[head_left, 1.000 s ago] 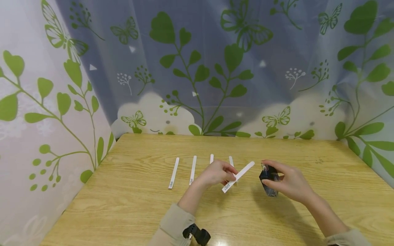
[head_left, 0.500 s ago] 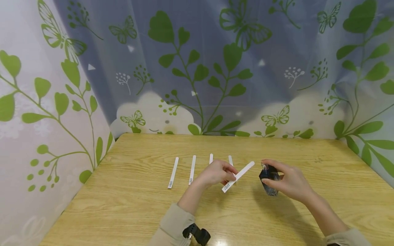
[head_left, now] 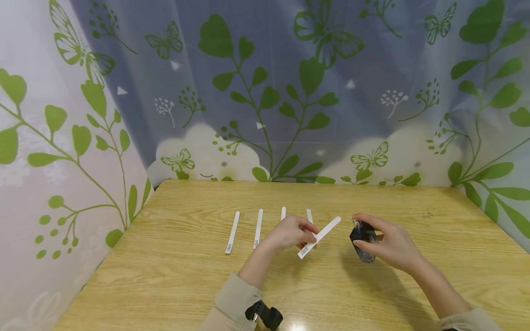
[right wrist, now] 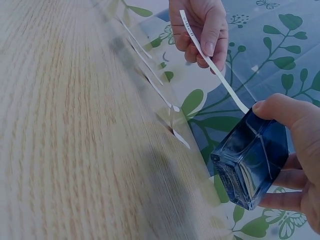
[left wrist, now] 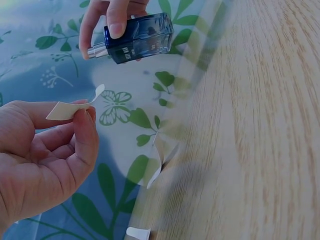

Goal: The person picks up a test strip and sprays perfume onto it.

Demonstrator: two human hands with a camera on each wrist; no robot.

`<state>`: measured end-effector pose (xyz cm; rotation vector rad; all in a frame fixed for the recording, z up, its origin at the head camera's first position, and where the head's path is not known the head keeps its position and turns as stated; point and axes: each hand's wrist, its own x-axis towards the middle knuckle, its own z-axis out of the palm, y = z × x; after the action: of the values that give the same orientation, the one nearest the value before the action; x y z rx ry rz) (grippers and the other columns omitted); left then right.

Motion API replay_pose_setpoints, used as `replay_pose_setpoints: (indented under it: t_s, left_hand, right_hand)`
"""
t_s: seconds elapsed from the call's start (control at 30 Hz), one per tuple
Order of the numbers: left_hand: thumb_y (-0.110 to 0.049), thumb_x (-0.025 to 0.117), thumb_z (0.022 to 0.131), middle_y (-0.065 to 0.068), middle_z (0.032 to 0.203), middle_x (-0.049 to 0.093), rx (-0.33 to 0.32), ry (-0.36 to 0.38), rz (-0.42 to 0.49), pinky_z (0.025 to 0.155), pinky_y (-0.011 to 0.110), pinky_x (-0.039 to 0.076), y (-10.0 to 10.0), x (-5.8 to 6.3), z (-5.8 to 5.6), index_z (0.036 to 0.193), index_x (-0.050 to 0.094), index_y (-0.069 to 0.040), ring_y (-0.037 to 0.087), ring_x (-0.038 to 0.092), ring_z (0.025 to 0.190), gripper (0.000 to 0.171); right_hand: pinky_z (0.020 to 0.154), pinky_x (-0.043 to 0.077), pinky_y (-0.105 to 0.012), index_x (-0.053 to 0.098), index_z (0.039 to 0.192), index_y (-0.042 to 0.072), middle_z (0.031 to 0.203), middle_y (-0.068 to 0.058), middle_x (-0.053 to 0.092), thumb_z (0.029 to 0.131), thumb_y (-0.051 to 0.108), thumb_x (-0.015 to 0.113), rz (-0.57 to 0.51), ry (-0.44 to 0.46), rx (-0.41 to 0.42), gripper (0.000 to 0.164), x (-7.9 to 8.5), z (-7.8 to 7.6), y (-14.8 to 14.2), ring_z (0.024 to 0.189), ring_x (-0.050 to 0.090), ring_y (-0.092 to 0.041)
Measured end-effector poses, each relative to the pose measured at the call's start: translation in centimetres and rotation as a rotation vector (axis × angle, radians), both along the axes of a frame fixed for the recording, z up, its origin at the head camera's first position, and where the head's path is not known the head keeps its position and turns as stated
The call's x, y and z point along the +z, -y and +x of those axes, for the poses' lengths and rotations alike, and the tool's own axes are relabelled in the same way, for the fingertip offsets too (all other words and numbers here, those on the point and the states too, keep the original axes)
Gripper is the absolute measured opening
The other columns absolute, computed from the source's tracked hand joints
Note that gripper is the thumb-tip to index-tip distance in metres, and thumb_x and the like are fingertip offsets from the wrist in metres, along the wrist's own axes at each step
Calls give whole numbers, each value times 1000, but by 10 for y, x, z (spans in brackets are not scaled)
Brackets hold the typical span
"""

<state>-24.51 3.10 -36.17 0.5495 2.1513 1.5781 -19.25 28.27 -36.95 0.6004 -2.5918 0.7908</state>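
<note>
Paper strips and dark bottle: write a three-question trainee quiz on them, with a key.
1. Which hand holds the dark bottle? A) left B) right C) both
2. True or false: the bottle touches the white strip pinched in the left hand.
3. Fill in: in the head view, ___ other strips rest on the table.

Key:
1. B, the right hand.
2. False; the left wrist view shows a gap between them.
3. Four.
</note>
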Motion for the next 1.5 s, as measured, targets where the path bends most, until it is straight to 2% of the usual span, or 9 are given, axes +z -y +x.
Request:
replay_pose_setpoints:
  t_s: [0.33,0.87,1.0,1.13,1.33,1.5]
  left_hand:
    - [4,64,82,7,76,63,7,13,12,59,28,51,0,-1,-1,96,67,3,15,59,66,14]
    - [3,64,83,7,78,63,11,16,2,60,29,51,2,1,1,97,66,2,16,59,67,14]
    - [2,64,83,6,78,62,10,9,-1,60,29,51,3,0,0,97,67,1,16,58,67,15]
    - [3,64,82,6,77,63,9,5,1,59,29,51,3,0,0,98,67,1,15,58,66,16]
    - [3,65,82,6,77,63,11,8,5,59,28,51,4,0,0,98,67,2,15,58,65,16]
    - [2,65,83,5,77,63,8,2,-2,59,28,51,4,-1,-1,98,67,1,15,58,65,16]
  right_hand:
    - [60,53,-25,57,124,6,115,-13,62,75,14,78,-5,-27,16,54,0,0,0,94,62,-29]
    - [57,52,-23,58,123,8,114,-13,63,75,15,78,-9,-24,16,53,1,2,1,90,63,-28]
    - [52,49,-22,58,122,7,113,-14,63,74,14,78,-10,-43,24,52,1,1,2,75,62,-17]
    - [46,45,-22,58,122,6,112,-16,63,74,13,78,-15,-42,32,53,1,1,2,61,55,-6]
    - [43,42,-22,58,122,7,112,-16,63,74,14,78,-16,-26,22,52,0,0,2,51,49,-1]
    - [36,35,-23,58,122,9,111,-16,63,75,15,77,-23,-4,12,52,0,0,2,37,33,3]
